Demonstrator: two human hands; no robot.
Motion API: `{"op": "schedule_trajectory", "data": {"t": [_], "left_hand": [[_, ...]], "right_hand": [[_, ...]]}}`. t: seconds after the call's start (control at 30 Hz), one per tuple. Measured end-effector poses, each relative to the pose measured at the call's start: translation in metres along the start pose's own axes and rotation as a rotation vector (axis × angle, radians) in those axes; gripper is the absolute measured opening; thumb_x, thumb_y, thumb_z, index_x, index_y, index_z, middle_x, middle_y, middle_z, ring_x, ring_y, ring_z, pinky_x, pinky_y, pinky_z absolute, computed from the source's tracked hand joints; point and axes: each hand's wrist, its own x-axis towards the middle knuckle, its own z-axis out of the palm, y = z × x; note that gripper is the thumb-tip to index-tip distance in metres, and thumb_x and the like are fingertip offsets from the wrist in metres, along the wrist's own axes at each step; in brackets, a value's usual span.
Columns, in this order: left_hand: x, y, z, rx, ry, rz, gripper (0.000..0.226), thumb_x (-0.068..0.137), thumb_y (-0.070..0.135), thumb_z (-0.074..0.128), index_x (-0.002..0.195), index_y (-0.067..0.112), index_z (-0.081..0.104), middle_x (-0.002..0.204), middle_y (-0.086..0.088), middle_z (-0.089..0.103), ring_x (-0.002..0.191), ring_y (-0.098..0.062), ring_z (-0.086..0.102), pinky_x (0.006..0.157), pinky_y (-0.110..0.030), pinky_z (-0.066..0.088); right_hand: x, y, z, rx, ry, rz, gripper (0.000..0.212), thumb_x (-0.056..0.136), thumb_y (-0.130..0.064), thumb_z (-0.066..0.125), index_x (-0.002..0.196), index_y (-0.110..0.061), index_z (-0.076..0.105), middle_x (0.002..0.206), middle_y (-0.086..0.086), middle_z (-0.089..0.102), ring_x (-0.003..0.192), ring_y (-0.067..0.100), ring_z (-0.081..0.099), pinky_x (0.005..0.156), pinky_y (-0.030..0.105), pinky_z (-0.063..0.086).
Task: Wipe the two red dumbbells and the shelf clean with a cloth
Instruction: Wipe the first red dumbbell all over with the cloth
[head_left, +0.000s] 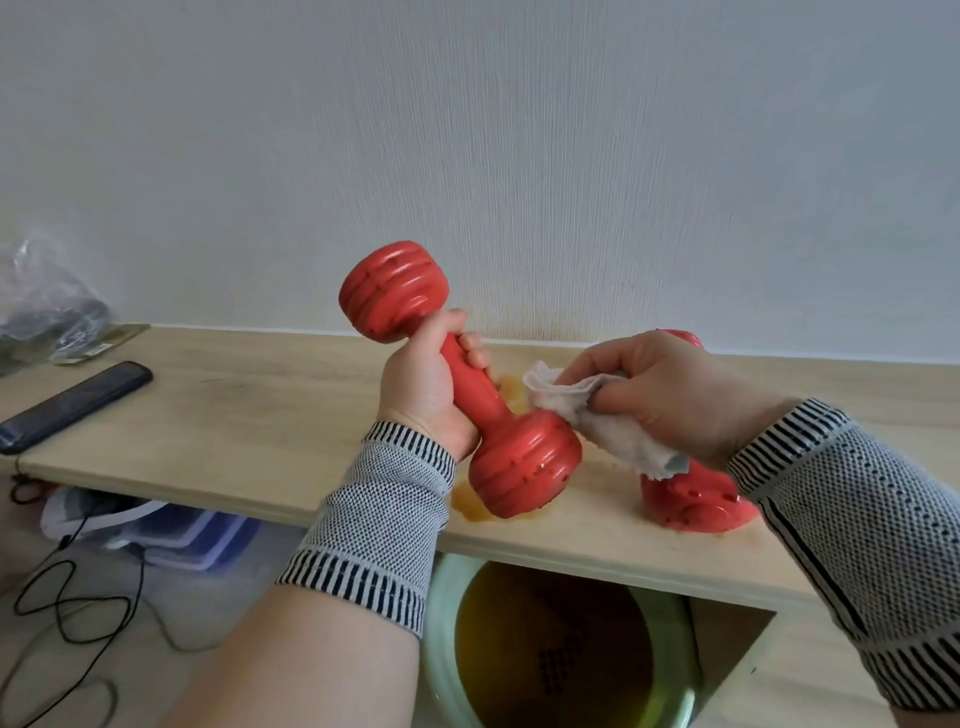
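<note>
While gripped, dumbbell (457, 382) tilted upper-left.

Lighting: bright, soft, even daylight; source not visible. Shadows: faint, diffuse under the dumbbell (457, 384). Glare: small highlights on its red heads. Focus: mild softness throughout. Distortion: wide-angle bowing of the shelf (234, 415) edge.
</note>
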Motion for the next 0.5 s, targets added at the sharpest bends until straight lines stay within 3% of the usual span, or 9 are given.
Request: {"op": "schedule_trajectory", "data": {"t": [0.13,0.3,0.5], "left_hand": [[0.0,0.0031,-0.0017,-0.046,0.006,0.018,0.018,0.081,0.002,0.042,0.069,0.015,0.046,0.062,0.0,0.047,0.052,-0.014,0.046,0.057,-0.026,0.041],[0.0009,0.0019,-0.0026,-0.045,0.094,0.023,0.025,0.08,-0.007,0.04,0.071,0.015,0.047,0.066,0.001,0.05,0.061,-0.014,0.053,0.074,-0.038,0.044],[0.0036,0.0067,-0.0058,-0.094,0.193,0.078,0.023,0.081,-0.006,0.044,0.076,0.015,0.051,0.074,0.0,0.053,0.068,-0.015,0.056,0.079,-0.046,0.05]], "right_hand": [[-0.0011,-0.0006,0.0038,-0.026,0.164,-0.009,0.024,0.085,-0.011,0.058,0.079,-0.029,0.071,0.072,-0.013,0.067,0.064,-0.003,0.059,0.051,0.008,0.04],[-0.0007,0.0024,0.0034,0.035,0.313,0.018,0.018,0.087,-0.016,0.058,0.086,-0.027,0.072,0.073,-0.006,0.07,0.065,0.005,0.063,0.052,0.016,0.045],[-0.0033,0.0041,-0.0009,0.063,0.381,0.045,0.017,0.085,-0.017,0.058,0.088,-0.028,0.071,0.076,-0.003,0.07,0.068,0.01,0.064,0.052,0.021,0.046]]}}
